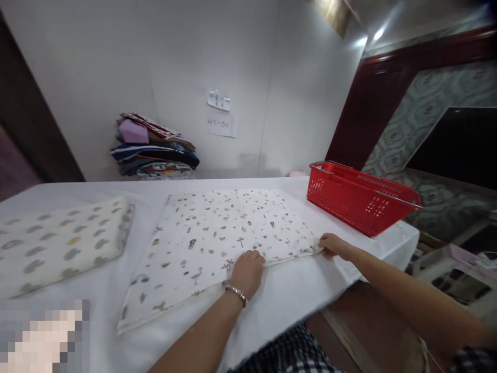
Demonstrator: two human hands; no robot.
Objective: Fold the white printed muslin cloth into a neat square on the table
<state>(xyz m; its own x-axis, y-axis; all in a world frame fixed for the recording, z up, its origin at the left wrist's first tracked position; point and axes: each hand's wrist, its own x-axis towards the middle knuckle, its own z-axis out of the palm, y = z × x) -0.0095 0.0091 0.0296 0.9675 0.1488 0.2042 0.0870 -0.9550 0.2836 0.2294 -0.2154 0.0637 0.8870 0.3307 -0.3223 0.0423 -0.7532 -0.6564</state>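
Note:
A white cloth (217, 235) printed with small grey, brown and green motifs lies spread flat and folded in layers on the white-covered table. My left hand (249, 269), with a bracelet at the wrist, has its fingers curled over the middle of the cloth's near edge. At the near right corner, my right hand (332, 245) pinches the same cloth between thumb and fingers. To the left rests a thicker folded cream cloth (66, 238) with grey cloud-like spots and one yellow mark, apart from both hands.
A red plastic basket (349, 199) with wire handles stands at the table's right end. Folded fabrics (155, 150) are stacked at the back against the wall. Two paper notes (220, 124) are stuck above the white tabletop (287, 292). A blurred patch covers the lower left corner.

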